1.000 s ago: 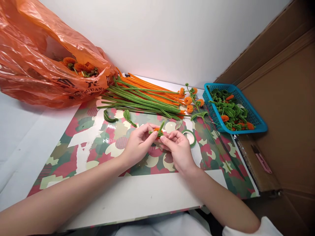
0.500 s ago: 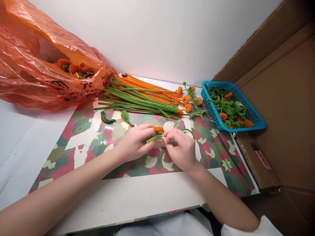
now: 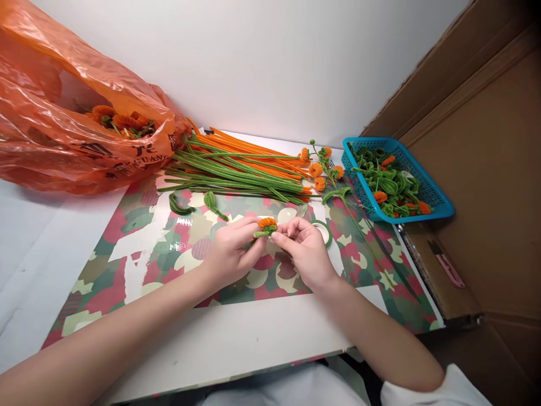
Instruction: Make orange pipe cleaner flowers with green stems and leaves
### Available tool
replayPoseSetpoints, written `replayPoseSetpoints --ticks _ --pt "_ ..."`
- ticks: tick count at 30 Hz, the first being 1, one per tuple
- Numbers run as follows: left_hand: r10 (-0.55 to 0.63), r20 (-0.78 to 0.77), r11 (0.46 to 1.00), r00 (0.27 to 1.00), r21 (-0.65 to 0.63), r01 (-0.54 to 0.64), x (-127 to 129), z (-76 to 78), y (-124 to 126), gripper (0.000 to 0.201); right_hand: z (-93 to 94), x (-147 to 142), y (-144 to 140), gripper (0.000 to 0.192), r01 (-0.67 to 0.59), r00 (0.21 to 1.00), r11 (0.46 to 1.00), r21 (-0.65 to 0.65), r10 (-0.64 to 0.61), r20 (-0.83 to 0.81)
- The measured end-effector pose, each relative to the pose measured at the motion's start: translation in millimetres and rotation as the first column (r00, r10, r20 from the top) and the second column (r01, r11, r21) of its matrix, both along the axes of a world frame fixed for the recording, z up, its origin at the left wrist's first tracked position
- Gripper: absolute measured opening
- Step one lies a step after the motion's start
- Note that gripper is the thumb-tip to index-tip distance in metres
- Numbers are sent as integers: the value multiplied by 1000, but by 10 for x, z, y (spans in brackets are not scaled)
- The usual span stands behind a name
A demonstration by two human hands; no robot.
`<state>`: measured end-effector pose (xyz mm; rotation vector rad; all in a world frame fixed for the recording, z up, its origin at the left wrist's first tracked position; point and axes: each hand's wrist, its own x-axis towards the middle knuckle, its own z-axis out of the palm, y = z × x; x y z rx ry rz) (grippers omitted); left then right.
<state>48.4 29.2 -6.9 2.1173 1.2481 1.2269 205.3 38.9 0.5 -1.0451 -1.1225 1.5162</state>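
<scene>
Between my hands is a small orange pipe-cleaner pumpkin (image 3: pixel 267 223) with green pipe cleaner at its base. My left hand (image 3: pixel 232 248) pinches it from the left, thumb and fingers closed on the green part. From the right, my right hand (image 3: pixel 308 248) has thumb and forefinger pinched at the green part's end; just what they grip is partly hidden. A roll of green tape (image 3: pixel 323 232) lies behind my right hand. Beyond my left hand are a green pipe-cleaner leaf (image 3: pixel 214 205) and a curved dark green piece (image 3: pixel 180 205).
Green pipe cleaners (image 3: pixel 240 172) and orange pipe cleaners (image 3: pixel 249 148) lie across the back. A finished stem with orange pumpkins (image 3: pixel 320 169) is right of them. A blue basket (image 3: pixel 443 210) of pieces stands at right, an orange plastic bag (image 3: pixel 84 175) at left. A pink cutter (image 3: pixel 448 270) lies on cardboard.
My right fingers have shifted and spread slightly, and the pumpkin has turned a little between my hands. More of the tape roll shows. The whole view has shifted slightly.
</scene>
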Motion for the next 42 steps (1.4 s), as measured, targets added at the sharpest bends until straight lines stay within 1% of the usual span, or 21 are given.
replayPoseSetpoints --ticks 4,6,7,8,9,10,11,12,13,14,15,17,19,21,25,28,32,34,37,40,42 --pt "3 33 1000 999 -12 -3 36 7 -13 23 36 61 51 49 -105 993 972 -208 92 -72" --pt "5 58 1000 998 -28 -3 45 3 -17 25 27 84 69 49 -144 989 951 -273 130 -68" --pt "17 71 999 997 -48 -13 45 -1 -19 25 15 92 77 46 -131 991 955 -265 126 -35" --pt "36 90 996 995 -89 -28 42 -5 -19 24 2 100 84 41 -79 996 974 -214 87 28" --pt "64 120 987 991 -153 -45 35 -8 -18 22 -10 109 90 34 4 993 995 -104 8 118" --pt "97 158 970 983 -238 -58 26 -10 -16 21 -20 118 97 25 94 971 994 61 -105 215" --pt "134 204 942 970 -329 -61 16 -10 -12 20 -26 129 103 18 153 927 954 259 -229 297" --pt "165 252 909 954 -415 -48 6 -7 -8 20 -28 140 108 12 156 873 879 451 -337 353" --pt "187 299 874 936 -485 -20 -2 -4 -3 21 -28 152 114 8 102 825 790 604 -407 393" --pt "201 342 845 918 -535 15 -9 1 1 22 -26 163 120 6 10 790 706 708 -440 427" --pt "206 378 818 903 -572 53 -14 5 5 24 -26 172 125 5 -87 768 633 770 -449 456" --pt "198 433 760 879 -634 141 -21 7 12 24 -33 184 136 8 -237 738 516 823 -455 498" --pt "183 466 702 866 -678 217 -32 -2 19 23 -46 189 146 12 -326 702 444 835 -478 528" --pt "163 481 670 861 -695 262 -49 -18 28 22 -58 188 153 14 -393 657 395 830 -512 554" --pt "143 491 665 860 -691 284 -78 -39 33 22 -81 169 136 15 -476 595 325 817 -565 571" --pt "149 476 693 867 -676 252 -61 -27 5 25 -118 132 84 11 -451 571 351 821 -593 567" --pt "181 420 786 890 -605 126 2 -21 -68 26 -164 62 -3 7 -371 544 419 828 -625 560" --pt "193 384 835 903 -547 54 32 -34 -101 25 -176 29 -34 10 -323 553 474 819 -608 569" --pt "177 308 913 935 -406 -39 66 -58 -123 23 -196 -16 -67 14 -228 610 594 772 -531 589" --pt "125 174 982 977 -165 -97 81 -68 -118 22 -212 -64 -109 16 -112 724 736 668 -400 563" --pt "97 92 995 991 16 -98 82 -72 -111 22 -198 -97 -146 18 -37 809 841 540 -292 510"
